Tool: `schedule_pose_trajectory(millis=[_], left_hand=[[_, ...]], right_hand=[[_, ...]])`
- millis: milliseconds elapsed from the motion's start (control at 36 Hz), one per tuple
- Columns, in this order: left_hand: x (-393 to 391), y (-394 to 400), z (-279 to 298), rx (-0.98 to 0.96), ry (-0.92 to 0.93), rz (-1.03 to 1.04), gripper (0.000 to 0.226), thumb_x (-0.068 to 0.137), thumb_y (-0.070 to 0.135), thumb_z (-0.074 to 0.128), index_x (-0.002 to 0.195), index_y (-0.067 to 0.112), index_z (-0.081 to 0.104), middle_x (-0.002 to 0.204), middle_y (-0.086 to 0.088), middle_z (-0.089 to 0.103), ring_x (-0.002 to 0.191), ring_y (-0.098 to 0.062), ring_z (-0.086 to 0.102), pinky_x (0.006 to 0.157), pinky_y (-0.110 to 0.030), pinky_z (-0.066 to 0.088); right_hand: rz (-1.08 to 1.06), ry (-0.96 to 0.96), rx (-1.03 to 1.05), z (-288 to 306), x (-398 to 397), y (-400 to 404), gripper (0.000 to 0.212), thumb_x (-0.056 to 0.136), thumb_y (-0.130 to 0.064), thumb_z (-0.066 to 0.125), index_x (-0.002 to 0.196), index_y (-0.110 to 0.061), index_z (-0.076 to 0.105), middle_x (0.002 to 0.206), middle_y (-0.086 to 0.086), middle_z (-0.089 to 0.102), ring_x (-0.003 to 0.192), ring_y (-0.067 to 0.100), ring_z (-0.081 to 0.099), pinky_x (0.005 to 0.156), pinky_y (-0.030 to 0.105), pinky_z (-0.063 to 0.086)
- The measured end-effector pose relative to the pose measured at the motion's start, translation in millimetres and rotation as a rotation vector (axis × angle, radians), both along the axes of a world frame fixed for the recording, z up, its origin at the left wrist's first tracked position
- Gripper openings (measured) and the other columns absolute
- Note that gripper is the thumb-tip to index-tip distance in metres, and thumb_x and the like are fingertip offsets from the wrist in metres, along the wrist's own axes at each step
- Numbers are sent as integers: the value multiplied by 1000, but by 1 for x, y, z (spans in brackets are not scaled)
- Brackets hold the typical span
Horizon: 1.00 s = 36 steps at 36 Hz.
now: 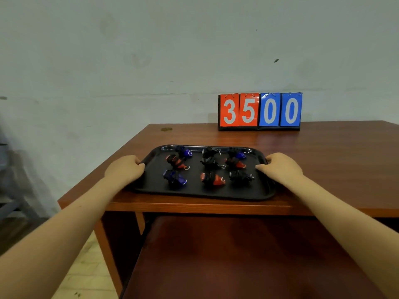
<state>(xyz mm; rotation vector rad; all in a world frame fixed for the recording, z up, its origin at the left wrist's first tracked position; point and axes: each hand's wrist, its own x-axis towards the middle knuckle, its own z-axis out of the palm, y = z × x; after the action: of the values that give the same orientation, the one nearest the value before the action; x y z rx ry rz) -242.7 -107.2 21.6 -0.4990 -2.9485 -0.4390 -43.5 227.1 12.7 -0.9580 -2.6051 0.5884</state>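
Illumination: moderate, soft and even; source out of frame. Wall (151, 50) evenly lit, greyish cast. Surface (323, 152) shows a dull sheen toward its far edge, with faint red and blue reflection below the scoreboard (260, 111). Tray (205, 194) carries small bright highlights along its far rim. Space beneath the surface's near edge is dark. Small items (212, 179) on the tray are soft, detail unresolved. Scoreboard digits legible. Left picture margin smeared; forearms (54, 244) stretched toward the lower corners by wide-angle distortion.
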Motion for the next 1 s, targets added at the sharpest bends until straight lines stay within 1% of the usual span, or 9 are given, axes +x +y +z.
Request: schedule_pose_trajectory(millis=[56,111,250,389,528,667,778,917,1000], left_hand=[[4,-1,0,-5,-8,4,30,95,33,46,82,13,64,82,-8,67,78,-24,64,68,-33,50],[9,-2,0,0,-25,2,34,94,32,45,75,11,63,72,-7,62,71,-25,62,62,-31,46],[32,-4,0,74,-102,10,35,90,24,46,56,13,44,52,-1,38,49,-21,38,51,-25,28],[63,-11,-3,112,-140,-11,39,85,18,46,50,17,30,45,3,23,41,-18,23,48,-25,19],[94,-21,0,154,-118,-91,41,88,19,46,49,16,32,45,2,26,43,-18,26,49,-29,25],[128,-35,7,146,-78,-138,34,92,26,46,61,11,42,60,-6,38,58,-21,37,53,-31,29],[152,-47,9,133,-98,-155,29,91,25,46,66,12,47,66,-8,43,63,-20,41,56,-32,31],[193,-62,2,118,-121,-179,28,94,27,45,73,10,53,75,-11,52,68,-23,48,62,-32,37],[214,-72,-7,138,-167,-185,29,95,26,45,73,9,53,74,-11,53,67,-22,48,61,-31,36]], right_hand=[[11,11,1,-1,5,1,30,88,-38,62,81,-10,70,75,9,70,66,22,65,56,30,48],[20,22,2,-1,13,1,28,88,-35,62,80,-10,71,74,10,70,67,23,66,59,31,50],[30,56,26,-3,39,-1,29,88,-30,60,78,-5,70,74,15,68,68,26,64,55,31,45],[42,92,36,0,72,-7,25,90,-23,58,78,-5,71,70,15,66,62,24,58,52,29,38],[47,122,70,12,109,-15,23,92,-22,55,87,-7,73,77,10,70,73,25,64,64,33,50],[45,111,86,25,153,-29,22,91,-20,56,87,-9,74,83,11,72,79,26,66,59,27,44],[46,113,92,32,186,-42,23,90,-21,56,91,-8,75,88,15,73,83,29,67,73,36,53],[43,103,68,26,226,-60,22,89,-22,59,95,-8,75,94,14,73,89,28,66,82,40,52],[52,105,51,18,244,-69,21,90,-19,59,98,-5,73,100,16,72,96,30,65,85,41,50]])
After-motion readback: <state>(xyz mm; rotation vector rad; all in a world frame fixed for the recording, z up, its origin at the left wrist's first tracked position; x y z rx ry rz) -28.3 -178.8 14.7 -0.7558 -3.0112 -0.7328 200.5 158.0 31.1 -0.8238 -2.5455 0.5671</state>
